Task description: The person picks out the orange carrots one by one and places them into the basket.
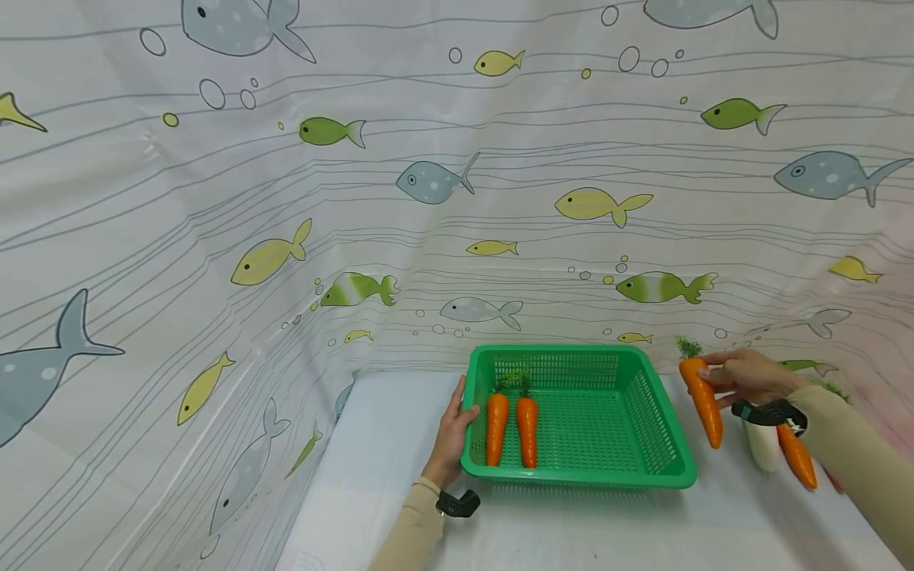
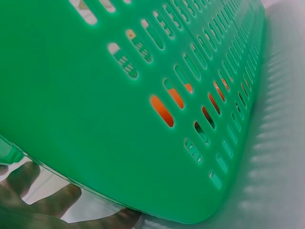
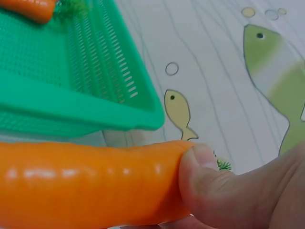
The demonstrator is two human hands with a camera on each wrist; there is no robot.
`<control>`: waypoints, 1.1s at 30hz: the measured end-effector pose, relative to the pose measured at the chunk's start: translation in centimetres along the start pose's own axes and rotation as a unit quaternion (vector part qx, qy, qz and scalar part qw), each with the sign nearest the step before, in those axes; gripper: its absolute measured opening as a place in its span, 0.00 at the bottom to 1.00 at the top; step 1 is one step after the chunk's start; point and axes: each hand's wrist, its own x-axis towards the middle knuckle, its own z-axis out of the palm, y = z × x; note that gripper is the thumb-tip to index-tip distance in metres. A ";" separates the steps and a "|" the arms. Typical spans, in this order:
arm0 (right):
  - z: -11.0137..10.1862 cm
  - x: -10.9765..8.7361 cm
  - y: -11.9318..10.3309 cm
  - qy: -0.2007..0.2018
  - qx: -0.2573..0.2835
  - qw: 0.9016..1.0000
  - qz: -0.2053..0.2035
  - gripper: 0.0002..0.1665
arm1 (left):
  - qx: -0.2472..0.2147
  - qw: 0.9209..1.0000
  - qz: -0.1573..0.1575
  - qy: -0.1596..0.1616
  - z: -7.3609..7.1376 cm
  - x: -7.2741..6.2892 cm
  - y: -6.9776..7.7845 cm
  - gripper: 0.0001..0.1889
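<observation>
My right hand [image 1: 750,374] pinches an orange carrot [image 1: 703,404] near its leafy top, just right of the green plastic basket [image 1: 578,477]. The carrot's tip points down toward the table in the head view. In the right wrist view, the thumb presses on the thick end of the carrot [image 3: 90,183]. On the basket's left side, my left hand [image 1: 450,436] grips the rim, thumb at the top edge and fingers along the outside wall. Two carrots [image 1: 497,428] lie side by side inside the basket, toward its left, with green tops at the back.
Under my right forearm lie a white radish-like vegetable [image 1: 762,446] and another carrot [image 1: 796,456], partly hidden by the arm. The white table [image 1: 385,444] meets a fish-patterned sheet [image 1: 528,159] hanging behind and at the sides.
</observation>
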 end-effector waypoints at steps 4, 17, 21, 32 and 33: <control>0.1 -0.2 -0.6 0.005 -0.007 1.000 -0.006 0.43 | 0.000 1.000 -0.002 0.001 0.0 0.0 0.0 0.37; 2.4 0.3 -2.6 -0.031 0.024 0.999 -0.031 0.43 | 0.003 1.000 -0.011 0.006 0.0 0.0 0.2 0.36; 3.1 0.7 -2.8 -0.032 0.012 0.999 -0.036 0.43 | 0.001 1.000 -0.013 0.005 0.2 -0.1 0.2 0.36; 4.5 1.7 -3.0 -0.050 0.023 0.997 -0.047 0.42 | 0.004 1.000 -0.008 0.009 0.2 -0.1 0.3 0.36; 4.7 1.8 -3.0 -0.055 0.025 0.997 -0.049 0.41 | 0.003 1.000 -0.009 0.010 0.2 -0.1 0.3 0.36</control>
